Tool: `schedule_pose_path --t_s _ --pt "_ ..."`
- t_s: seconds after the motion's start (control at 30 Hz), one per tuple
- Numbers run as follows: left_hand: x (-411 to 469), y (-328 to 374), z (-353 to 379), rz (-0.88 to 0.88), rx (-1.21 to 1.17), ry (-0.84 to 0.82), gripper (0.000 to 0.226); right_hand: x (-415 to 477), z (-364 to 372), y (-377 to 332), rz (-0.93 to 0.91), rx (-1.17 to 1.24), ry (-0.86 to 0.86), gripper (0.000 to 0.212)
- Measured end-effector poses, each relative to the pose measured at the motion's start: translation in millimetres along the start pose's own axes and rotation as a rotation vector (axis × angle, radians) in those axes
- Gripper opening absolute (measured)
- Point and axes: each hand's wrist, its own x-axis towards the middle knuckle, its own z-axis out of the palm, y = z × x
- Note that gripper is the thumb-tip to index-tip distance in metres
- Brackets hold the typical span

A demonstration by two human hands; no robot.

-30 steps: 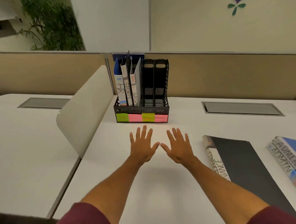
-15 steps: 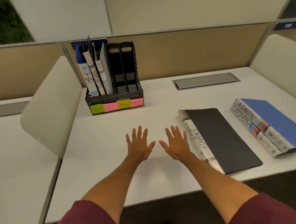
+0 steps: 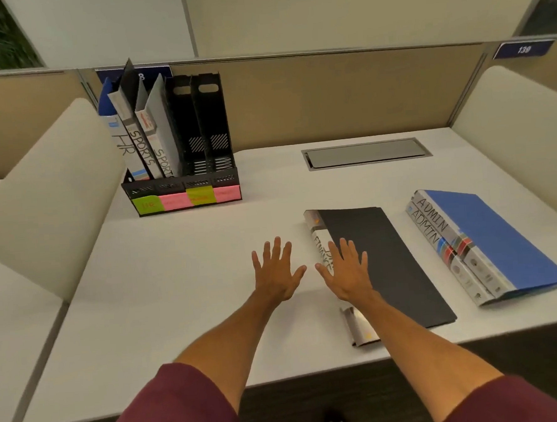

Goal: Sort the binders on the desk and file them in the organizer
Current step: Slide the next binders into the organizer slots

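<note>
A black slotted organizer [image 3: 184, 184] with green and pink labels stands at the back left of the desk. A blue HR binder [image 3: 121, 145] and two SPORTS binders [image 3: 155, 143] stand in its left slots; the two right slots hold nothing. A black FINANCE binder [image 3: 391, 262] lies flat at centre right. Two blue ADMIN binders [image 3: 487, 240] lie stacked further right. My left hand [image 3: 277, 271] is spread flat over bare desk. My right hand [image 3: 347, 271] is spread with straight fingers over the FINANCE binder's spine edge. Neither hand holds anything.
A white curved divider [image 3: 41, 199] borders the desk on the left and another [image 3: 520, 130] on the right. A grey cable hatch [image 3: 365, 153] is set into the desk at the back. A tan partition wall closes the far side.
The view has swung right and down, bringing the ADMIN binders fully in. Both hands stay spread; my right hand now overlaps the FINANCE binder's spine.
</note>
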Motion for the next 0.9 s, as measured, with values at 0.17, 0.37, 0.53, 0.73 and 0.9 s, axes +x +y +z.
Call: schedule_pose_path --t_s 0.17,0.37,0.53,0.73,0.9 --pt "20 48 17 -0.087 -0.102 0.003 0.078 18 -11 60 0.011 0.037 -0.047 0.074" --pt "32 89 38 -0.222 -0.326 0.030 0.079 33 -15 123 0.083 0.060 -0.120 0.073" --pt "36 112 46 -0.342 -0.639 0.054 0.067 38 -11 147 0.186 0.107 -0.216 0.077" --pt "41 119 50 -0.494 -0.927 0.008 0.054 40 -7 148 0.197 0.117 -0.270 0.077" --pt "43 112 50 -0.503 -1.030 -0.024 0.035 39 -4 145 0.193 0.105 -0.261 0.077"
